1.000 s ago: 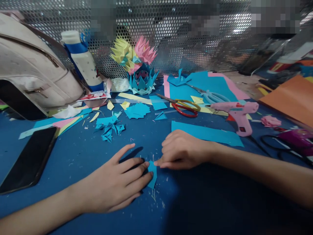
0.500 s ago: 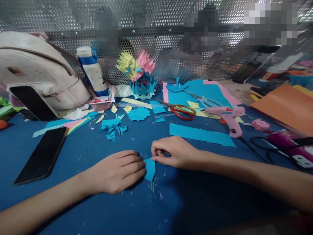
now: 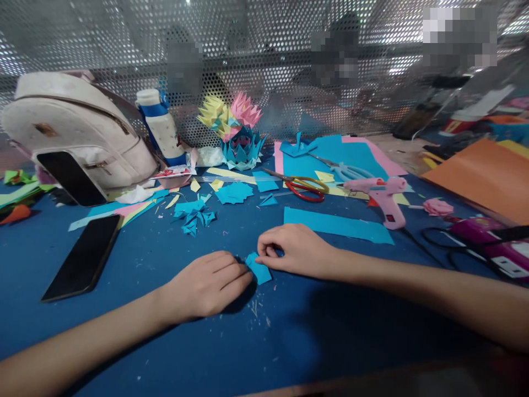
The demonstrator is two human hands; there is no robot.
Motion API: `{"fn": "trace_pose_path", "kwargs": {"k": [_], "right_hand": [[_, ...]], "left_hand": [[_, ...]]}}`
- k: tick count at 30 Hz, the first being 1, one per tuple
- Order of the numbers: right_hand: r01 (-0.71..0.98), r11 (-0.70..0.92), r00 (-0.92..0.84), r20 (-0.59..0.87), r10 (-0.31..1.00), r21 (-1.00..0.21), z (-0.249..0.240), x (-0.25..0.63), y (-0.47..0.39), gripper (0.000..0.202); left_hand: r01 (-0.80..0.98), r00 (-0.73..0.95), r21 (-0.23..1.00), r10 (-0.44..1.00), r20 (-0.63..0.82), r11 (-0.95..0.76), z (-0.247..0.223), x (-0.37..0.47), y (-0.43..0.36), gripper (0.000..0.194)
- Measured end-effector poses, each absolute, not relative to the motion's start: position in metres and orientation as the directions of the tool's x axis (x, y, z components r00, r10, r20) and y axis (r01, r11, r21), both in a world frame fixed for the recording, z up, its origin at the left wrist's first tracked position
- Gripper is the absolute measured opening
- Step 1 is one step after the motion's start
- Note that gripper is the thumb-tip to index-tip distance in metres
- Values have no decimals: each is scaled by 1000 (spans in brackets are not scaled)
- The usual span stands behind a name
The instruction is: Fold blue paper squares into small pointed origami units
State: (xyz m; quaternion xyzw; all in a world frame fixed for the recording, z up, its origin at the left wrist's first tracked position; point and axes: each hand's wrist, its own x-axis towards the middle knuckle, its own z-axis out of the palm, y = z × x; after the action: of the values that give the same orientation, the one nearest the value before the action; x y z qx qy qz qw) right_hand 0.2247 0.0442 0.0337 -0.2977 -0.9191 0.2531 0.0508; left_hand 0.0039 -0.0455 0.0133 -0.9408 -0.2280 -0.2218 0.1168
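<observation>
A small blue paper piece point(image 3: 261, 272) lies on the table point(image 3: 185, 353), apparently mid-fold, the right hand point(image 3: 298, 251) pinching its upper edge, the left hand point(image 3: 212, 282) curled alongside, grip indeterminable; the next crease would require aligned edges.

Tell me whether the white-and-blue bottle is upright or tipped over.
Upright: the bottle stands blue base down, white cap uppermost, beside the backpack. It slants in the picture; whether it truly leans, I cannot tell.
</observation>
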Motion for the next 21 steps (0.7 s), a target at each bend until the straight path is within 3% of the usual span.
{"fn": "trace_pose_path", "kwargs": {"k": [7,13,21], "right_hand": [[495,733,-814,47,579,-466,31,225,43,2],[481,763,-818,92,568,-431,27,226,45,7],[439,795,-830,149,537,-419,17,226,49,6]], "left_hand": [[505,777,-109,396,490,-856,13,9,-45,29],[536,739,-61,433,516,-842,8,5,-40,15],[551,738,-29,472,482,-834,4,2,-39,18]]}}
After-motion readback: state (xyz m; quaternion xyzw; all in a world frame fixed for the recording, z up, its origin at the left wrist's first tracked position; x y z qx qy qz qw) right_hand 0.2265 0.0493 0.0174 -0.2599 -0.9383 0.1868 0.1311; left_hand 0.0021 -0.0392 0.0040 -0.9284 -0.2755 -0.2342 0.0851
